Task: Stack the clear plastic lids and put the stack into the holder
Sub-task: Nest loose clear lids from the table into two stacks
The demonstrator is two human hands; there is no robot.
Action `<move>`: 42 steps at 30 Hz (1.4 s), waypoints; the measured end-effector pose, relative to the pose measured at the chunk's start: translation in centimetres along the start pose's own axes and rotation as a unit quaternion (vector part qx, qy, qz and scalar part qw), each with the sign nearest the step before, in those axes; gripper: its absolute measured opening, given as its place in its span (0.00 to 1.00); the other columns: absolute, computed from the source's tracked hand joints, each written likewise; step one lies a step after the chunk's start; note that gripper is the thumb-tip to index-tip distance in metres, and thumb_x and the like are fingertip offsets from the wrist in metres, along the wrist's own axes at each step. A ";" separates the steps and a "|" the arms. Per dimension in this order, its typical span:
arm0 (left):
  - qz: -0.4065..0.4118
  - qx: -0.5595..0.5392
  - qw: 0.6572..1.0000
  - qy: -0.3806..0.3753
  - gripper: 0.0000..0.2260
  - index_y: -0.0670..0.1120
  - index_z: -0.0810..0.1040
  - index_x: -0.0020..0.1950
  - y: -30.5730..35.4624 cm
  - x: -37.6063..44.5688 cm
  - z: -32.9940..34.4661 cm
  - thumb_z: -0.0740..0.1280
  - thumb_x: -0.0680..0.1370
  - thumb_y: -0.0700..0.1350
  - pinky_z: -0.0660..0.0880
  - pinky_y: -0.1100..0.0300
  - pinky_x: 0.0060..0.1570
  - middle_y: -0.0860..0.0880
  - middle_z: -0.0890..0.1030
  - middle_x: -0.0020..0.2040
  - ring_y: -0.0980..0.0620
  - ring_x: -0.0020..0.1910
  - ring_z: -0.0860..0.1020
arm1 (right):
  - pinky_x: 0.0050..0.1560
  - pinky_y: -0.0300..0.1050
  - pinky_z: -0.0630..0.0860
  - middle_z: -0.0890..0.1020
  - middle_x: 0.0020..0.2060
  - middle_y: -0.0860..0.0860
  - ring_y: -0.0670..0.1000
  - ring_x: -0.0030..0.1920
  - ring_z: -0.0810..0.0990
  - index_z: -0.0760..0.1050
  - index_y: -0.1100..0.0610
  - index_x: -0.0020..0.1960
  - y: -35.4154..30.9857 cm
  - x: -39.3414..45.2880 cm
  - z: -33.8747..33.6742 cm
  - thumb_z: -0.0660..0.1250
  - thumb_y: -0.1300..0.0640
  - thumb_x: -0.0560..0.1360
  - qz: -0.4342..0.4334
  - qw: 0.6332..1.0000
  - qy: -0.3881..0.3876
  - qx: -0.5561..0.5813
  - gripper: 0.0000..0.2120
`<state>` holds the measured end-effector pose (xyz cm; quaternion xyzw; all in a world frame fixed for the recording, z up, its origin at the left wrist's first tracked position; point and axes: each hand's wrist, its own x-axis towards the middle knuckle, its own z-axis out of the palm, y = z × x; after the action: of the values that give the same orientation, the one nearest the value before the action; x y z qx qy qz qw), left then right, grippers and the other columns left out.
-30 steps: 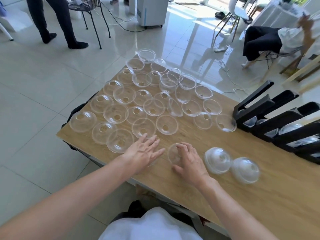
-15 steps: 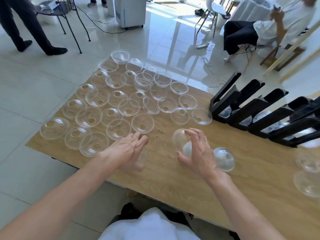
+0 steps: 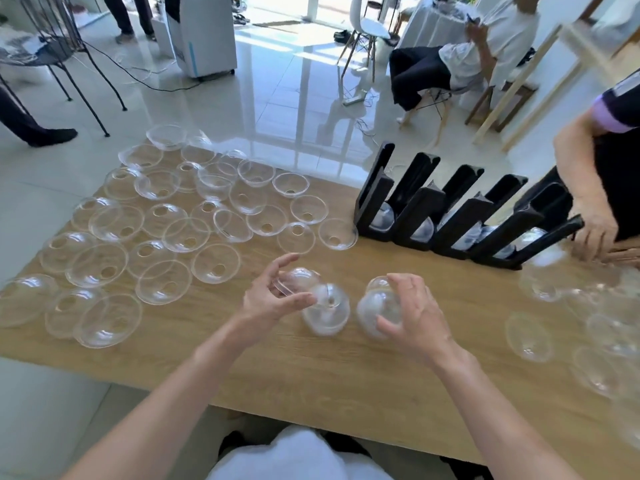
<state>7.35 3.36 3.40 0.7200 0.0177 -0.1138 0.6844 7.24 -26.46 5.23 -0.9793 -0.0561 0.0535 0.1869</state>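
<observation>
Several clear dome lids (image 3: 214, 263) lie spread, mostly rim up, over the left half of the wooden table (image 3: 346, 375). My left hand (image 3: 273, 299) pinches a clear lid (image 3: 298, 280) just above the tabletop. Right below it a dome lid (image 3: 325, 315) sits on the table, blurred. My right hand (image 3: 412, 313) grips another dome lid (image 3: 375, 311) from the right side. The black slotted holder (image 3: 450, 209) stands at the back right, with lids in the bottom of its slots.
More clear lids (image 3: 530, 337) lie scattered at the right edge of the table. Another person's hand (image 3: 595, 233) rests by the holder's right end. A seated person, chairs and a white appliance stand on the tiled floor beyond the table.
My left hand has picked up a lid and raised it over the lid in the middle. My right hand now grips a dome lid. The camera has swung right.
</observation>
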 end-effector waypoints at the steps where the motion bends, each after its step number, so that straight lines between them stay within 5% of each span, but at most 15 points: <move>1: 0.003 -0.018 1.000 0.002 0.36 0.64 0.77 0.66 -0.4 0.3 1.1 0.84 0.60 0.60 0.79 0.64 0.51 0.46 0.83 0.58 0.52 0.56 0.84 | 0.67 0.52 0.72 0.68 0.67 0.49 0.51 0.64 0.71 0.63 0.50 0.75 0.6 0.0 0.0 0.74 0.46 0.70 0.006 1.000 0.003 0.002 0.37; 5: 0.007 -0.010 0.998 0.058 0.36 0.62 0.77 0.62 -2.3 1.5 4.1 0.86 0.57 0.60 0.82 0.55 0.55 0.53 0.84 0.59 0.51 0.55 0.84 | 0.66 0.50 0.72 0.67 0.67 0.48 0.51 0.64 0.70 0.61 0.49 0.75 1.7 0.4 0.6 0.72 0.44 0.70 0.015 1.000 -0.005 -0.010 0.38; 10: 0.042 0.108 0.988 0.100 0.42 0.63 0.70 0.68 -3.8 2.4 5.5 0.82 0.58 0.69 0.76 0.57 0.61 0.67 0.78 0.61 0.66 0.64 0.76 | 0.68 0.52 0.68 0.64 0.69 0.48 0.52 0.66 0.68 0.60 0.48 0.77 1.8 0.6 2.3 0.71 0.44 0.72 -0.001 0.998 -0.049 -0.029 0.37; 18: 0.100 0.198 0.972 0.074 0.46 0.68 0.59 0.77 -3.5 2.0 6.5 0.78 0.64 0.70 0.69 0.64 0.61 0.67 0.71 0.69 0.66 0.70 0.69 | 0.75 0.53 0.65 0.60 0.77 0.48 0.50 0.76 0.60 0.58 0.45 0.81 2.9 0.4 3.2 0.74 0.46 0.75 -0.019 0.997 -0.077 0.011 0.40; 30: 0.045 0.264 0.964 -0.008 0.46 0.66 0.60 0.74 -6.5 0.9 6.2 0.81 0.62 0.65 0.71 0.46 0.72 0.61 0.66 0.76 0.56 0.72 0.68 | 0.79 0.54 0.58 0.54 0.81 0.44 0.47 0.80 0.57 0.45 0.46 0.83 3.8 -0.1 3.7 0.75 0.40 0.71 0.030 0.994 -0.087 0.059 0.53; 35: 0.040 0.255 0.966 -0.033 0.54 0.66 0.51 0.79 -6.0 0.7 5.3 0.79 0.61 0.71 0.63 0.48 0.75 0.59 0.57 0.81 0.56 0.78 0.60 | 0.80 0.54 0.55 0.53 0.81 0.46 0.49 0.82 0.52 0.55 0.47 0.81 2.8 0.6 2.9 0.70 0.38 0.75 -0.039 0.998 -0.058 0.008 0.42; 39: 0.019 0.236 0.971 0.000 0.42 0.66 0.55 0.78 -5.8 0.2 3.2 0.69 0.69 0.75 0.66 0.52 0.70 0.64 0.59 0.78 0.59 0.75 0.63 | 0.80 0.55 0.59 0.60 0.79 0.50 0.51 0.81 0.54 0.65 0.50 0.77 0.2 1.9 2.5 0.67 0.41 0.79 -0.107 0.994 -0.031 -0.013 0.30; 42: 0.024 0.260 0.964 0.055 0.22 0.63 0.70 0.68 -5.8 0.0 0.5 0.61 0.78 0.71 0.73 0.52 0.63 0.67 0.66 0.69 0.60 0.66 0.71 | 0.78 0.52 0.62 0.64 0.76 0.49 0.50 0.79 0.58 0.71 0.51 0.73 -2.3 3.4 2.9 0.66 0.42 0.81 -0.124 0.992 -0.034 -0.007 0.24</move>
<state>6.24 3.18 -2.28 0.8787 0.0080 -0.0578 0.4738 10.02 -22.82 3.17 -0.9638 -0.1835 0.0631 0.1829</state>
